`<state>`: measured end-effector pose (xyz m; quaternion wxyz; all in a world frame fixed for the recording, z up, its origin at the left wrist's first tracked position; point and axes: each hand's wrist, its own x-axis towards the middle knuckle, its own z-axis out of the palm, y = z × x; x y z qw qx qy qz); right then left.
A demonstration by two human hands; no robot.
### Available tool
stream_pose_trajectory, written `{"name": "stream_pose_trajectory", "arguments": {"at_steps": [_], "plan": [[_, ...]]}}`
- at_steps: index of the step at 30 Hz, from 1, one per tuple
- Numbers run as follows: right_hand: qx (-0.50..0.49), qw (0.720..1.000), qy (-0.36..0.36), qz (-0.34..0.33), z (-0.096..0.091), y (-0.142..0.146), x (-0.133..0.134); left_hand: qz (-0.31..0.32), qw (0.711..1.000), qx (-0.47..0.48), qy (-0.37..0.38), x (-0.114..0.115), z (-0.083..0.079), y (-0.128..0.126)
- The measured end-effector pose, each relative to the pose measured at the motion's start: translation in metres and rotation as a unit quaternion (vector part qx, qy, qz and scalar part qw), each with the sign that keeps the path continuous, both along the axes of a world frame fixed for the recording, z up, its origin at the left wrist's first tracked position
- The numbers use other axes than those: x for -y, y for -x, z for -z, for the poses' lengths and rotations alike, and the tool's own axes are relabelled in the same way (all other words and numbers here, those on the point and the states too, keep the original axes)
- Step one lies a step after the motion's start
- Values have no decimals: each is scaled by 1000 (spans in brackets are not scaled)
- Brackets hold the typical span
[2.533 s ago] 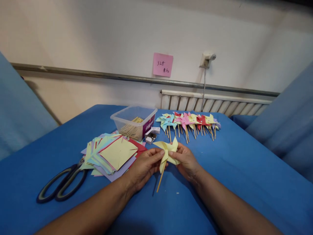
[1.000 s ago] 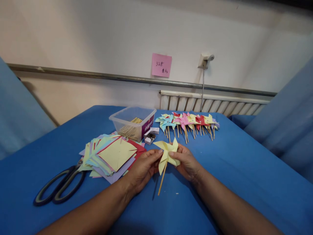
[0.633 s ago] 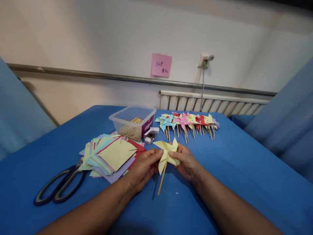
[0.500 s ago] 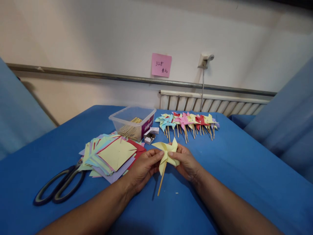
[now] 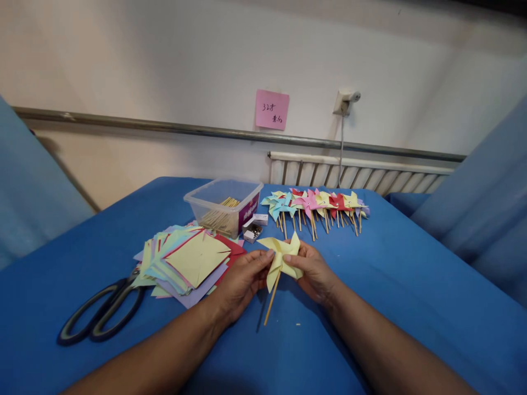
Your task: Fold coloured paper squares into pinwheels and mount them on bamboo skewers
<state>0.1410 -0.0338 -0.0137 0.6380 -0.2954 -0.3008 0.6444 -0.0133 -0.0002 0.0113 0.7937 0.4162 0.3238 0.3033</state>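
A pale yellow paper pinwheel (image 5: 279,262) is held between my two hands above the blue cloth, its wooden stick (image 5: 272,299) slanting down toward me. My right hand (image 5: 313,270) pinches it, thumb on the front near the centre and fingers behind. On the other side, my left hand (image 5: 246,280) is closed at the pinwheel's left edge, thumb tip against the paper; its fingers are partly hidden behind. Left of that hand lies a pile of cut paper squares (image 5: 198,258) in several colours, a yellow one on top.
Behind the pile stands a clear plastic tub (image 5: 224,206) of wooden sticks, with a small open box of pins (image 5: 252,231) beside it. Finished pinwheels (image 5: 315,206) lie in a row at the back. Large scissors (image 5: 105,312) rest at left on the blue tablecloth (image 5: 411,307).
My left thumb has shifted slightly left, from the pinwheel's centre to its edge. The stick's lower end has swung a little to the left. My right hand stays nearly still.
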Motion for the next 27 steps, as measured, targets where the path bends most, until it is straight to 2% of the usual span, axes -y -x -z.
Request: {"name": "stream_pose_trajectory", "arguments": {"at_steps": [7, 16, 27], "plan": [[22, 999, 14, 34, 0, 3, -1, -30, 993, -88, -71, -2, 2, 0], [31, 999, 11, 34, 1, 4, -2, -54, 985, -113, -121, -5, 7, -1], [24, 999, 12, 27, -2, 4, 0, -66, 984, -114, -116, -6, 7, -1]]}}
